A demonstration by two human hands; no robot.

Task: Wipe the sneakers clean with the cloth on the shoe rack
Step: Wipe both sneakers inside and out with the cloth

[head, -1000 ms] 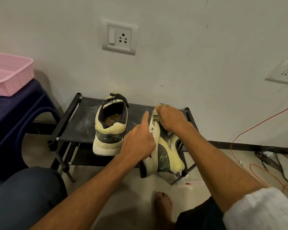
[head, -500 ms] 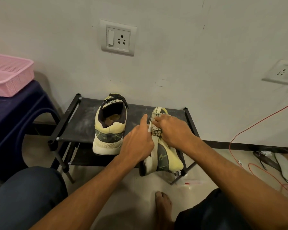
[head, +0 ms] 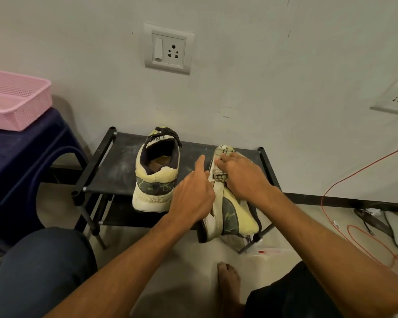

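Head view: a person's right hand [head: 241, 175] presses a crumpled, pale patterned cloth [head: 221, 176] against a cream-and-grey sneaker [head: 230, 212] tipped on its side at the right end of the black metal shoe rack [head: 115, 171], fingers curled tight around the cloth. The left hand [head: 191, 198] braces the sole, fingers wrapped on it, forefinger straight and pointing away. The shoe's long axis runs from the rack's front edge toward the wall, heel nearest the camera. Its upright twin sneaker [head: 155, 175] stands just beside it, heel also forward. Cleaning well likely means firm strokes along the upper while the sole stays steadied.
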